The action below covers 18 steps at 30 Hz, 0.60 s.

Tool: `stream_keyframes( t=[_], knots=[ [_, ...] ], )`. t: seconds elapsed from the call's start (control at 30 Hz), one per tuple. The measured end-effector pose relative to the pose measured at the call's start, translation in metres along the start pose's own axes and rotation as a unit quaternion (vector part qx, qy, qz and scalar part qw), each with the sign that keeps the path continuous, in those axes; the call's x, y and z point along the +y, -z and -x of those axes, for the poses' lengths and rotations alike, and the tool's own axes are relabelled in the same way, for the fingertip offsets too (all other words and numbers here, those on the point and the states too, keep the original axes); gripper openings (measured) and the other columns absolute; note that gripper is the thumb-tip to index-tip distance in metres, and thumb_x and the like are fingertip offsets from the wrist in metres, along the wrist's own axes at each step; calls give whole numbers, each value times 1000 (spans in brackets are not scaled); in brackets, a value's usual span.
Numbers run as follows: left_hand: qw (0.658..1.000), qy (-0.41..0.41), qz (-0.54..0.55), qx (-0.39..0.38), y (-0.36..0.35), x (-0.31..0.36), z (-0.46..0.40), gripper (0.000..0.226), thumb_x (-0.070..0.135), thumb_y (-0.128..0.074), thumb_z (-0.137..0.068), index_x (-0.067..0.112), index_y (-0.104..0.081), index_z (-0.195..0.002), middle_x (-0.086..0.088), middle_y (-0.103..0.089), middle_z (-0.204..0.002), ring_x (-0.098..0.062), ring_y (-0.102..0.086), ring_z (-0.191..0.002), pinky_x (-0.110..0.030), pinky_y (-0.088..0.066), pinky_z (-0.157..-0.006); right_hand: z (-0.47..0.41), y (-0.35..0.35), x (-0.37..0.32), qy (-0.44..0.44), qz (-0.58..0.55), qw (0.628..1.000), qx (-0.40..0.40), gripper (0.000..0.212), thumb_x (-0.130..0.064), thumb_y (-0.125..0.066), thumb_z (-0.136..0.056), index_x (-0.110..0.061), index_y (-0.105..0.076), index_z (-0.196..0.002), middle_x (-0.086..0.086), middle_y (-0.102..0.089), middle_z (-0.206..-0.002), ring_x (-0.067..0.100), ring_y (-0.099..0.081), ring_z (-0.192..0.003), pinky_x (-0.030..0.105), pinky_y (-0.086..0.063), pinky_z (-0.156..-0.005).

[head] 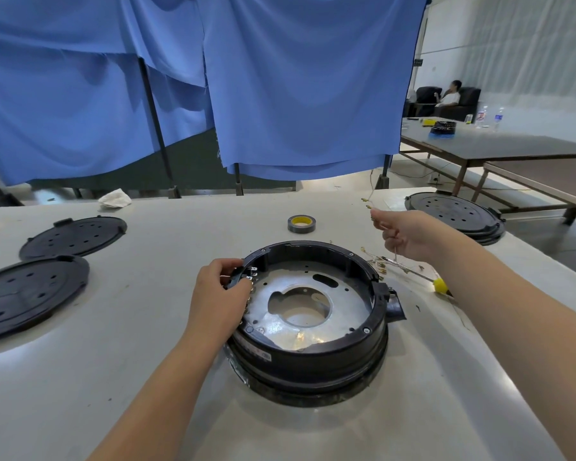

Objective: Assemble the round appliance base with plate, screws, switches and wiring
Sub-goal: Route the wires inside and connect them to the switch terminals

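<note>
The round black appliance base (313,354) sits in the middle of the table with a silver metal plate (346,301) inside it. My left hand (218,297) grips the base's left rim at the switch block (251,276), whose metal terminals show inside the wall. My right hand (408,236) is raised to the right of the base and pinches thin pale wires (369,201) with small brass terminals. More such wires (374,261) lie on the table beside the base.
A yellow-handled screwdriver (438,284) lies right of the base. A tape roll (301,223) stands behind it. Two black round covers (74,236) (27,294) lie at the left, stacked covers (453,211) at the far right. Blue cloth screens (280,94) hang behind the table.
</note>
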State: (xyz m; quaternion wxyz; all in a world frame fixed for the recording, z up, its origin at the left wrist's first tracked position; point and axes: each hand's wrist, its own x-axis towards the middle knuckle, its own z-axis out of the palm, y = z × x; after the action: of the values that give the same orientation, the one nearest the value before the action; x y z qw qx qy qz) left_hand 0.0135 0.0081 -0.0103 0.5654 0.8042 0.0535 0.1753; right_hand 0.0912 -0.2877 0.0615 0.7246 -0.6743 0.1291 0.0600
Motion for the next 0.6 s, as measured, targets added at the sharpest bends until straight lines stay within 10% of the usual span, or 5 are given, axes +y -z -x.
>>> stream_keyframes(
  t=[0.27,0.4,0.6],
  knots=[
    [1000,-2,1,-1,0,1,0,27,10,-65,-84,23,-63,-107,-2,-61,-111,-3,-58,-92,-16,-42,-68,9,-2,-11,2,-27,1000,-10,16,-23,-64,-89,-10,-56,-83,-2,-48,-73,4,-28,-49,9,-24,-37],
    [1000,-17,-26,-2,2,8,3,26,11,-65,-84,25,-61,-105,0,-60,-112,-6,-57,-96,-15,-40,-72,17,-3,-1,13,-13,1000,-8,16,-19,-65,-89,-5,-60,-88,3,-57,-76,7,-47,-57,13,-47,-45],
    [987,-103,-116,-36,0,41,13,9,24,-67,-87,32,-63,-89,14,-63,-97,-6,-60,-95,-41,-47,-95,24,4,15,54,62,995,-62,15,-14,-66,-88,-2,-68,-98,7,-73,-82,14,-70,-70,23,-58,-65]
  ],
)
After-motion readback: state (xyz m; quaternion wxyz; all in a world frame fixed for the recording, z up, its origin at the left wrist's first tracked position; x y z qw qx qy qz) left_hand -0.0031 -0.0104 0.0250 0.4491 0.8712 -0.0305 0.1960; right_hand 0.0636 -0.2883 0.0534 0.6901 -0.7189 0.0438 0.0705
